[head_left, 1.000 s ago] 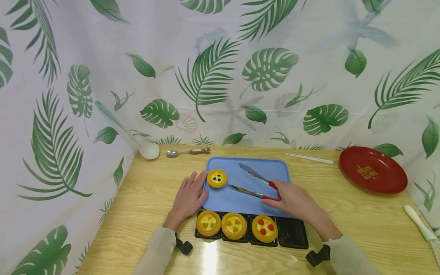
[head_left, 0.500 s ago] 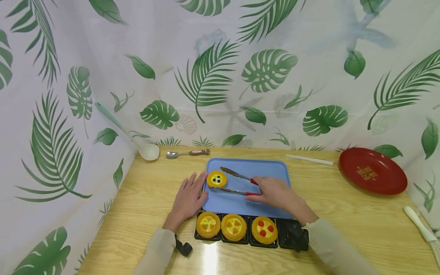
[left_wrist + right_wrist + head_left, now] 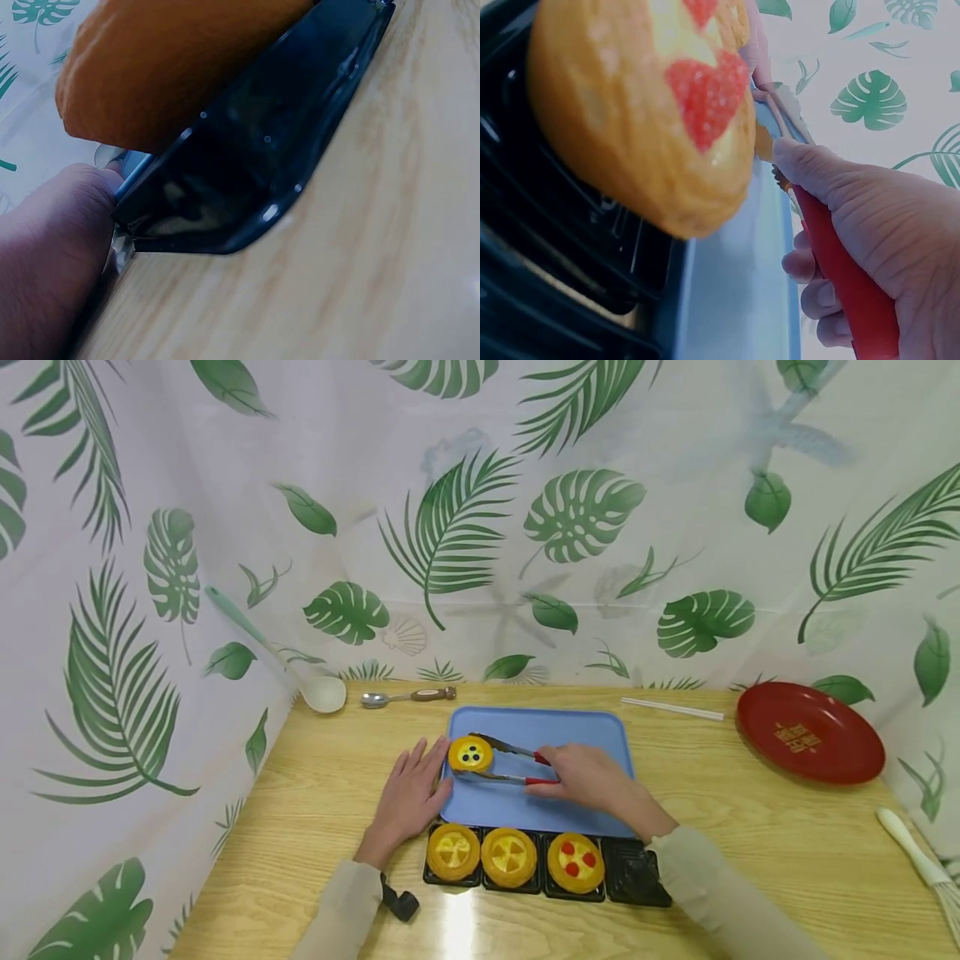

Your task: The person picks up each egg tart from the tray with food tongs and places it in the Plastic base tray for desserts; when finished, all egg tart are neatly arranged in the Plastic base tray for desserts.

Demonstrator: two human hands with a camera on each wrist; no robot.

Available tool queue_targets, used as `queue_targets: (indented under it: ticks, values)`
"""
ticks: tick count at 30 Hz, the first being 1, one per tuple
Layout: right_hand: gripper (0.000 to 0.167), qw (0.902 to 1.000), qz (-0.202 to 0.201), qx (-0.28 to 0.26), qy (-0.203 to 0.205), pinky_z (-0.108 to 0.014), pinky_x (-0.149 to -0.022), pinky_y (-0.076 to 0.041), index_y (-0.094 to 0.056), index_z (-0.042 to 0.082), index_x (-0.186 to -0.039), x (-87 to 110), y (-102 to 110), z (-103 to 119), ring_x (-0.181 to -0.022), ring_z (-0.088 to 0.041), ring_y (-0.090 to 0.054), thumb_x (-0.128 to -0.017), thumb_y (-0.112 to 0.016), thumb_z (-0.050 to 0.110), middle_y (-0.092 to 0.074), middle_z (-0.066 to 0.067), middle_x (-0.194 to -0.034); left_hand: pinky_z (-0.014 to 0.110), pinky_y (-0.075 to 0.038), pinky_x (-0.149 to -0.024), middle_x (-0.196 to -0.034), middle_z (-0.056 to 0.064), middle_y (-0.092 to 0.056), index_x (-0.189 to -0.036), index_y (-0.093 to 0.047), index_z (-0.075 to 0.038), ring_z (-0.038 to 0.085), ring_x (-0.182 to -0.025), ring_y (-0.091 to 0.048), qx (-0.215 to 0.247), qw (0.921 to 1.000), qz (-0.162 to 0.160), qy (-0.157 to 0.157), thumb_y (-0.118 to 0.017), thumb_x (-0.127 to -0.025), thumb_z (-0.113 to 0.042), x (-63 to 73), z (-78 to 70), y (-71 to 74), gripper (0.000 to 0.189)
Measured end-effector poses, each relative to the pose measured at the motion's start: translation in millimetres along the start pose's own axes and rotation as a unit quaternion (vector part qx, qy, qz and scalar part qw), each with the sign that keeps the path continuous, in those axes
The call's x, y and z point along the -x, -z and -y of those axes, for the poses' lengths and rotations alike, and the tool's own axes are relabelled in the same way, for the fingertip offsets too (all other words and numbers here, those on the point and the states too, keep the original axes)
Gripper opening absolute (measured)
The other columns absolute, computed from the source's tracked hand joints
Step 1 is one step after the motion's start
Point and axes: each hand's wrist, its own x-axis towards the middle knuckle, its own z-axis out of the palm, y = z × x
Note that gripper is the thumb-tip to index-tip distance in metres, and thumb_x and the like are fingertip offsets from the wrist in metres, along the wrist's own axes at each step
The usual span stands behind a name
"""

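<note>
On the left part of a blue tray (image 3: 573,727) sits an egg tart (image 3: 471,755) with dark berry-like dots. My right hand (image 3: 596,778) grips red-handled metal tongs (image 3: 497,777), whose spread arms reach along both sides of that tart. Whether the tips touch it I cannot tell. In the right wrist view the thumb and fingers wrap the red handle (image 3: 844,285). My left hand (image 3: 411,793) rests palm down at the tray's left edge, fingers fairly straight. Below the tray, black square holders (image 3: 618,852) carry two yellow-topped tarts (image 3: 453,853) and one with red pieces (image 3: 576,863).
A spoon (image 3: 408,697) and a ladle (image 3: 325,694) lie at the back left. White chopsticks (image 3: 671,708) and a red plate (image 3: 810,732) are at the back right. A white-handled whisk (image 3: 907,843) lies at the right edge, beside the leaf-print curtain.
My right hand has moved left across the tray, bringing the tongs from right of the berry-dotted tart to either side of it. The left hand has stayed in place.
</note>
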Motion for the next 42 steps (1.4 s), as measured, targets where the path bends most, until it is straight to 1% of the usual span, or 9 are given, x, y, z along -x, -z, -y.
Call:
queue_targets:
  ticks: [5,9,13,17,23,30,37,38,42]
  values:
    - [0.050,0.9999,-0.009,-0.008,0.009,-0.029,-0.054,-0.042,-0.068,0.007,-0.107,-2.0,-2.4,1.2,-0.061,-0.013,-0.049,-0.094,-0.073,0.055,-0.057,0.003,-0.073,0.049,-0.012,-0.130,-0.171,-0.003,-0.028,-0.168,-0.024,-0.018,0.027,-0.161,-0.017,0.004,1.0000,-0.004,-0.002,-0.039,-0.108,-0.046,1.3,0.3,-0.5,0.068]
    - [0.048,0.9996,-0.019,-0.015,0.014,-0.028,-0.054,-0.043,-0.069,0.007,-0.105,0.8,-1.4,0.0,-0.060,-0.012,-0.049,-0.094,-0.073,0.054,-0.059,0.003,-0.073,0.049,-0.011,-0.130,-0.171,-0.004,-0.027,-0.168,-0.023,-0.019,0.027,-0.161,-0.016,0.006,1.0000,0.001,0.000,-0.038,-0.109,-0.046,1.5,0.0,0.4,0.067]
    - [0.046,0.9987,-0.035,-0.036,0.009,-0.028,-0.054,-0.043,-0.069,0.007,-0.101,9.9,2.0,-3.6,-0.060,-0.011,-0.049,-0.093,-0.075,0.052,-0.060,0.004,-0.072,0.050,-0.011,-0.130,-0.172,-0.004,-0.026,-0.168,-0.022,-0.021,0.027,-0.161,-0.015,0.005,1.0000,0.003,0.002,-0.038,-0.109,-0.047,1.1,-0.1,1.2,0.067]
    - [0.043,0.9976,-0.056,-0.041,-0.008,-0.026,-0.053,-0.040,-0.068,0.010,-0.096,24.6,5.4,-9.0,-0.057,-0.010,-0.047,-0.091,-0.077,0.051,-0.055,0.007,-0.067,0.050,-0.010,-0.130,-0.172,-0.004,-0.025,-0.169,-0.022,-0.022,0.026,-0.161,-0.014,0.003,1.0000,0.004,0.003,-0.038,-0.109,-0.047,0.6,-0.4,1.4,0.067]
    - [0.043,0.9957,-0.075,-0.034,-0.043,-0.024,-0.049,-0.036,-0.066,0.012,-0.095,54.4,11.0,-15.6,-0.055,-0.009,-0.043,-0.089,-0.079,0.053,-0.047,0.009,-0.064,0.049,-0.010,-0.130,-0.172,-0.004,-0.026,-0.168,-0.023,-0.022,0.026,-0.161,-0.015,0.007,1.0000,0.002,0.003,-0.039,-0.109,-0.046,1.0,-0.1,1.1,0.066]
    - [0.044,0.9907,-0.110,-0.020,-0.077,-0.025,-0.047,-0.033,-0.065,0.012,-0.095,95.7,18.2,-20.5,-0.052,-0.010,-0.038,-0.089,-0.079,0.053,-0.041,0.007,-0.061,0.050,-0.011,-0.130,-0.172,-0.004,-0.026,-0.168,-0.024,-0.021,0.027,-0.161,-0.016,0.005,1.0000,0.002,-0.003,-0.039,-0.109,-0.045,-0.8,0.6,3.3,0.066]
    - [0.042,0.9847,-0.111,-0.034,-0.130,-0.024,-0.047,-0.028,-0.066,0.016,-0.099,146.1,18.6,-13.0,-0.051,-0.007,-0.034,-0.088,-0.078,0.055,-0.040,0.011,-0.062,0.050,-0.011,-0.130,-0.172,-0.004,-0.026,-0.168,-0.023,-0.021,0.028,-0.161,-0.016,0.008,0.9999,0.000,-0.007,-0.039,-0.109,-0.045,-0.7,0.0,2.6,0.066]
    - [0.041,0.9833,-0.112,-0.037,-0.139,-0.024,-0.048,-0.027,-0.066,0.017,-0.098,154.1,17.4,-11.5,-0.051,-0.007,-0.034,-0.088,-0.078,0.055,-0.040,0.011,-0.063,0.050,-0.010,-0.130,-0.172,-0.004,-0.025,-0.169,-0.022,-0.022,0.027,-0.161,-0.015,0.009,0.9999,0.001,-0.006,-0.038,-0.109,-0.045,-0.7,-0.2,2.1,0.066]
    - [0.044,0.9754,-0.109,-0.045,-0.186,-0.024,-0.049,-0.026,-0.068,0.016,-0.103,185.4,11.6,-2.9,-0.052,-0.008,-0.034,-0.088,-0.078,0.056,-0.040,0.010,-0.064,0.049,-0.009,-0.130,-0.173,-0.005,-0.022,-0.169,-0.019,-0.023,0.026,-0.162,-0.012,0.006,0.9999,0.011,0.000,-0.036,-0.110,-0.047,0.1,-0.3,0.8,0.066]
